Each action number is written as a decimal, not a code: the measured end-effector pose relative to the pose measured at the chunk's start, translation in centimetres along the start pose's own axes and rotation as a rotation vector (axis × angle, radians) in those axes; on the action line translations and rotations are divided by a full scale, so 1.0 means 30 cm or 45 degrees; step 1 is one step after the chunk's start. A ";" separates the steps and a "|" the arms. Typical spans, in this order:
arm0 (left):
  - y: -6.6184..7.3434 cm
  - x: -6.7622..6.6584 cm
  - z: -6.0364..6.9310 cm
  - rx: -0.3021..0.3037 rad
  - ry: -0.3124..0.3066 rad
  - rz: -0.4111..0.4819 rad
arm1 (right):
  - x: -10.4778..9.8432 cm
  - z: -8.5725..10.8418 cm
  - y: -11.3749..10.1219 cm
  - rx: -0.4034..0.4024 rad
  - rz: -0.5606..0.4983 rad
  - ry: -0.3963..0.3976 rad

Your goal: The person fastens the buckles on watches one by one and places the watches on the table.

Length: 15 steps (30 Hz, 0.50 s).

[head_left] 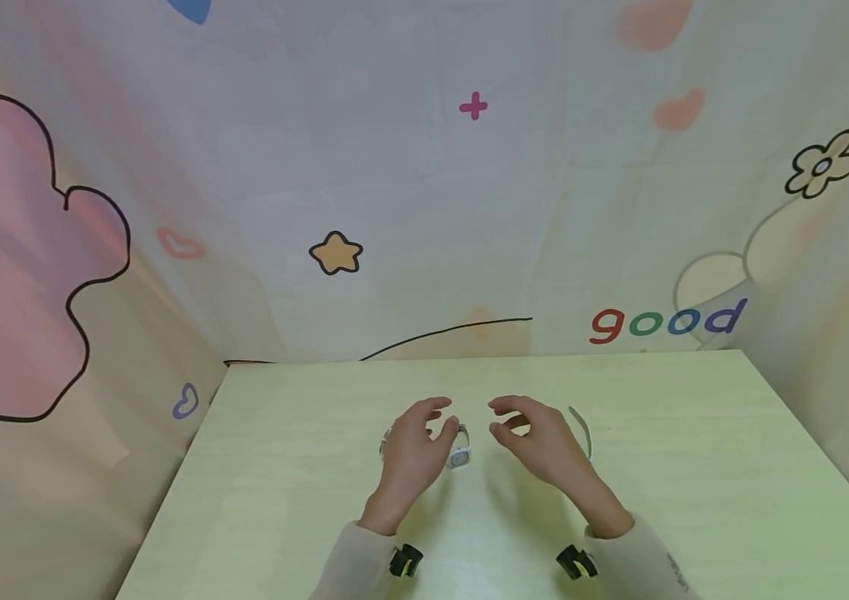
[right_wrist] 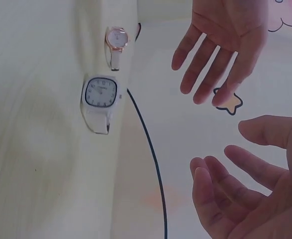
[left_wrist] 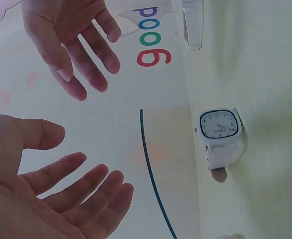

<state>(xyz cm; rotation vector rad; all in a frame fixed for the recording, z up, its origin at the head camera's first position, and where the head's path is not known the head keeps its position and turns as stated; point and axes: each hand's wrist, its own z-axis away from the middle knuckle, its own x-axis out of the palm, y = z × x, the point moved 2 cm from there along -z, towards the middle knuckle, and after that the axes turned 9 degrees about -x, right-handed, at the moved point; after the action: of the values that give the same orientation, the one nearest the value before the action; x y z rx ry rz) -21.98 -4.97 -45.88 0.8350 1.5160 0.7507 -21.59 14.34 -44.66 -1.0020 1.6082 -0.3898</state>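
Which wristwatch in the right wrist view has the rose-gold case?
The smaller round wristwatch; the larger squarish wristwatch has a white case.

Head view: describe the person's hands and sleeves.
The left hand and right hand are ungloved. The left sleeve and right sleeve are pale greyish beige, the right bearing small, unreadable dark markings. Beside each sleeve sits a small black block with yellow on it.

Soft, diffuse light, faint blurred shadows on the pale tabletop [head_left: 259,492], wrist views slightly hazy
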 end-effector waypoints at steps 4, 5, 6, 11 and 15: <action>0.007 0.020 -0.004 0.015 -0.017 -0.006 | -0.031 0.012 0.008 -0.006 0.049 0.021; 0.010 0.025 -0.005 0.013 -0.026 0.007 | -0.038 0.015 0.011 -0.008 0.057 0.024; 0.013 0.030 -0.005 0.013 -0.032 0.015 | -0.045 0.018 0.014 -0.010 0.072 0.026; 0.025 0.062 -0.011 0.015 -0.028 0.025 | -0.078 0.033 0.039 -0.008 0.075 0.033; 0.030 0.095 -0.025 0.012 0.009 0.002 | -0.106 0.046 0.068 0.015 0.094 0.055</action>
<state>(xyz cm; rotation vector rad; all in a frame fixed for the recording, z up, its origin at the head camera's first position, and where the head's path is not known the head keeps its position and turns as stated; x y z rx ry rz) -22.80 -2.08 -46.57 0.8415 1.5264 0.7487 -21.14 18.34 -44.50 -0.9281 1.6748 -0.3730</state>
